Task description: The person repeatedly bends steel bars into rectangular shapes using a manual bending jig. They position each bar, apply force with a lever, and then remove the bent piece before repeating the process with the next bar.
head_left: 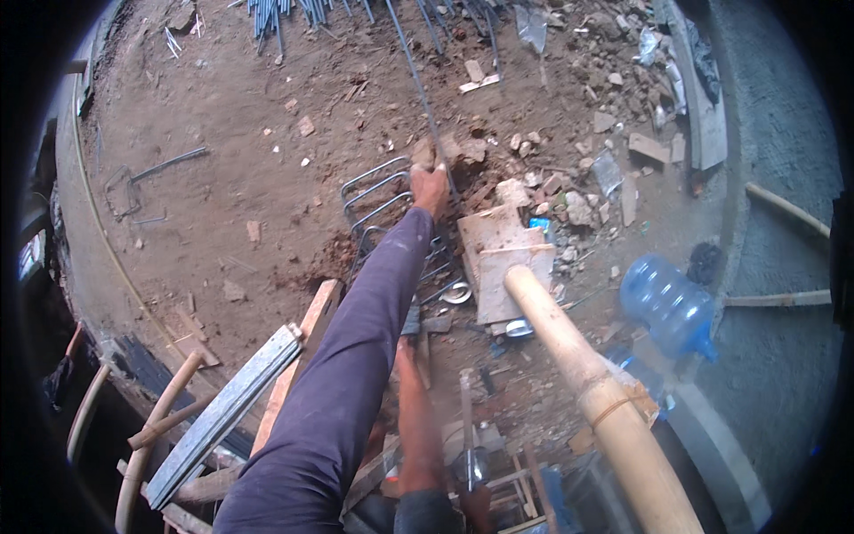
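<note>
My left hand [429,190], at the end of a long purple sleeve, reaches down to the middle of the view. Its fingers are closed round a long thin steel rod [415,76] that runs up toward the far edge. Close against the hand lies a row of bent steel rebar stirrups [374,189], partly hidden by my forearm. A brownish lump, perhaps brick or earth, is just beyond my fingers. My right hand is not in view. Below my arm shows a bare forearm [418,418] with a dark sleeve, which looks like another person's.
A thick bamboo pole [605,409] crosses the lower right, near pale boards [489,240]. A blue water jug [667,303] lies by the grey wall [783,178]. Rubble [578,209] covers the right. Steel bars [294,13] are piled far off. Timber [227,409] stands lower left.
</note>
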Demonstrator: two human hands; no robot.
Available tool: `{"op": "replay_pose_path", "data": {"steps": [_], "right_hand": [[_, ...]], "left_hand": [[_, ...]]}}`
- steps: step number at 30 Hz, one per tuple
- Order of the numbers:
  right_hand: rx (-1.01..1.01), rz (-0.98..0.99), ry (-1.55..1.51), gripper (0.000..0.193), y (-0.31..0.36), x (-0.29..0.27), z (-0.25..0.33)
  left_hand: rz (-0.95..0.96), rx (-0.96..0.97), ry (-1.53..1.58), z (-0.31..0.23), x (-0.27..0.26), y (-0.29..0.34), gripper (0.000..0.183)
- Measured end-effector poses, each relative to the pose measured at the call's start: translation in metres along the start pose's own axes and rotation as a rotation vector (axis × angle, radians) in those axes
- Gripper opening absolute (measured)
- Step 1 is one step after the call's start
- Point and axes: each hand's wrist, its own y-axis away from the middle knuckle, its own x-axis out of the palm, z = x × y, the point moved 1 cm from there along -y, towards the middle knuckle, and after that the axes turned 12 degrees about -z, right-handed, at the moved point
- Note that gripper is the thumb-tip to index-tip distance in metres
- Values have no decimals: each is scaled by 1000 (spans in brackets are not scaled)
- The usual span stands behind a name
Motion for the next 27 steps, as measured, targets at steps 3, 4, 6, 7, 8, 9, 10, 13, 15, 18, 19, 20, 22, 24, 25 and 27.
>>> {"op": "replay_pose_path", "data": {"steps": [3,4,6,7,8,9,10,13,15,18,19,20,22,24,25,27], "right_hand": [[55,87,-43,58,8,2,11],[30,72,32,57,4,2,16],[44,95,258,60,0,1,21],[-70,74,217,49,-2,-1,27],[-46,110,82,45,-6,-2,33],[-131,51,107,51,-10,-1,43],[-136,36,181,47,-12,-6,49],[-106,30,33,40,-17,-14,79],[-189,-97,93,38,-28,-18,110],[-259,-114,18,36,-35,-32,166],[-314,-160,-89,36,-56,-29,204],[-320,-147,-133,36,-69,-28,232],[-410,-174,-268,35,-102,-23,303],[-654,-334,-336,33,-135,-27,391],[-659,-283,-368,32,-152,-32,431],[-662,-231,-379,36,-176,-52,496]], "left_hand": [[328,60,39,-34,-25,15,25],[334,192,-98,-48,-33,26,25],[488,50,-170,-62,-64,51,53],[199,182,-400,-61,-79,78,54],[243,249,-361,-62,-97,90,52],[326,260,-370,-60,-114,103,35],[503,366,-544,-67,-127,97,35],[1097,929,-812,-109,-193,46,33],[1163,1121,-882,-161,-264,-13,41],[764,1236,-961,-250,-357,-90,37],[425,593,-1286,-270,-375,-113,37],[351,1196,-988,-276,-393,-114,39],[346,826,-891,-278,-399,-122,44],[131,841,-898,-265,-379,-116,43],[132,672,-896,-253,-367,-110,44],[194,643,-946,-229,-335,-96,39]]}}
